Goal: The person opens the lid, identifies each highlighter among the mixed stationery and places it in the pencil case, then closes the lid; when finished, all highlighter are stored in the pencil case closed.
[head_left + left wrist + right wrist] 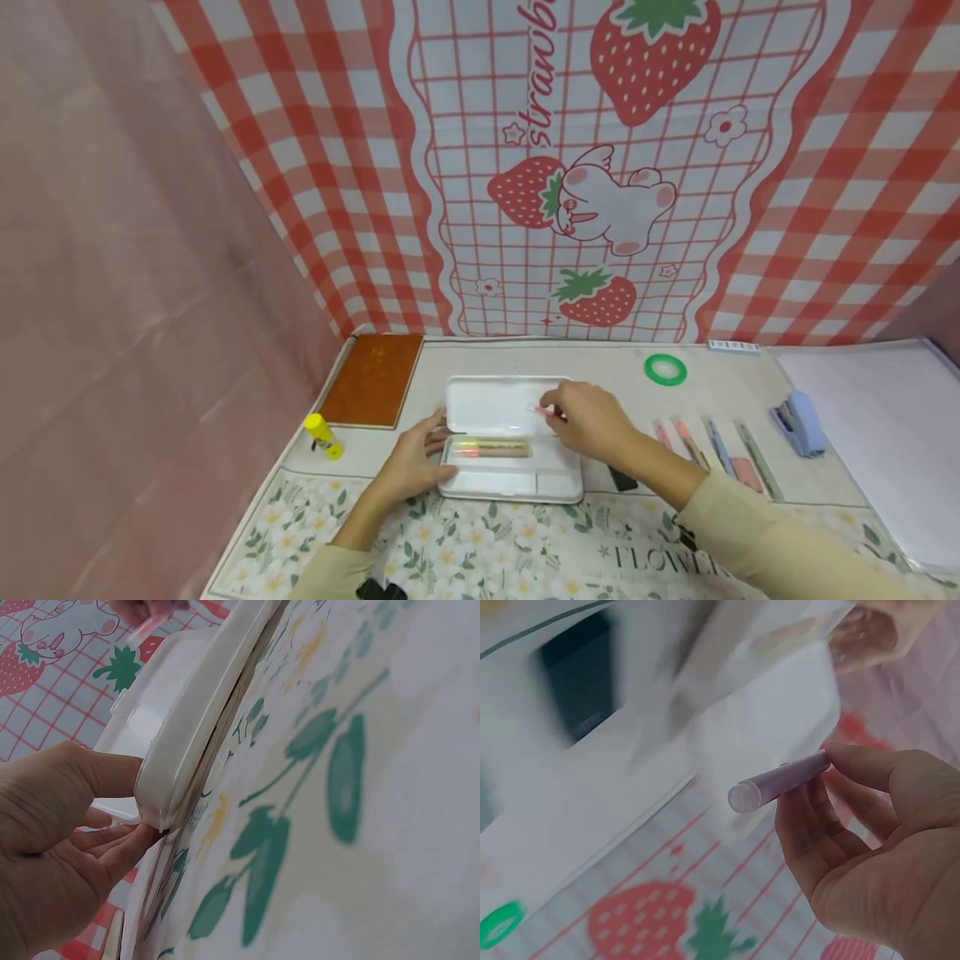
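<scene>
Head view: my left hand (411, 464) gripped the white case (487, 483) at left, while my right hand (591, 418), well apart, pinched a pen (784, 781) by the far lid (487, 404).

The case (487, 483) is white, the backdrop (570, 133) red-and-white checked.

"strawb", sideways, cut off, on checked backdrop (540, 179); "FLOW", partly hidden, on floral tablecloth (480, 546).
</scene>
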`<state>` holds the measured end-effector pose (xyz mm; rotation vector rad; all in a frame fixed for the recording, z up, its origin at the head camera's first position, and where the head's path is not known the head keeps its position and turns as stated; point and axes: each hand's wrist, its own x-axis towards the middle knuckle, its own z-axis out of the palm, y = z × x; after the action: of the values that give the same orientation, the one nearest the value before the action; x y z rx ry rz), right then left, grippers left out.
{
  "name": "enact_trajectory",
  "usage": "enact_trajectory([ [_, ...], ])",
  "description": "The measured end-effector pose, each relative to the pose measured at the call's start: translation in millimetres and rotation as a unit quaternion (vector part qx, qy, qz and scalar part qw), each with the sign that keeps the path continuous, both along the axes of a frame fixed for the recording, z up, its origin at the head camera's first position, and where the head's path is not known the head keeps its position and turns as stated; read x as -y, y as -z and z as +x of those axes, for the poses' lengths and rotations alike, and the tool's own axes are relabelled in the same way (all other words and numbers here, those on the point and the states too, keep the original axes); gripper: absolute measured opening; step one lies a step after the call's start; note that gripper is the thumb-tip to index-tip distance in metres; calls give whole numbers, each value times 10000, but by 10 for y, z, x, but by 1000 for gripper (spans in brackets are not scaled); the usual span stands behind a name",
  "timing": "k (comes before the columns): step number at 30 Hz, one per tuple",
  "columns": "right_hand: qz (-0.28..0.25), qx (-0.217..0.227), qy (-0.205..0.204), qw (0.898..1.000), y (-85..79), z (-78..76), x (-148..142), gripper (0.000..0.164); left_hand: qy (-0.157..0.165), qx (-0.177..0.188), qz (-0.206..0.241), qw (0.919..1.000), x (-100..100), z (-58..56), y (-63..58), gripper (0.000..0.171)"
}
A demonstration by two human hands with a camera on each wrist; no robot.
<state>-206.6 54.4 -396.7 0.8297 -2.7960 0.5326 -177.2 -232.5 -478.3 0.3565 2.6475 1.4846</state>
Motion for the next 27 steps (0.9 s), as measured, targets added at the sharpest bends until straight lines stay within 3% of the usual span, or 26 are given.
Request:
enact_trajectory([
  [7,53,127,-750,9971,27,-14,536,15,32,20,105,9999,-9,4,8,92],
  [10,109,220,-944,9952,32,-28,705,15,54,45,204,9998,-44,56,-128,90],
  [13,122,286,-1053,9940,43,-38,807,14,69,44,289,9995,-49,57,-153,89],
  [18,41,427,-1193,9919,104,-41,871,15,99,-10,298,9995,5,-9,-15,91],
  [23,75,557,-1300,9899,250,-15,939,15,102,-50,294,9995,19,-13,0,91],
  [27,414,584,-1216,9900,362,33,986,11,102,-63,293,9995,14,-14,4,91],
])
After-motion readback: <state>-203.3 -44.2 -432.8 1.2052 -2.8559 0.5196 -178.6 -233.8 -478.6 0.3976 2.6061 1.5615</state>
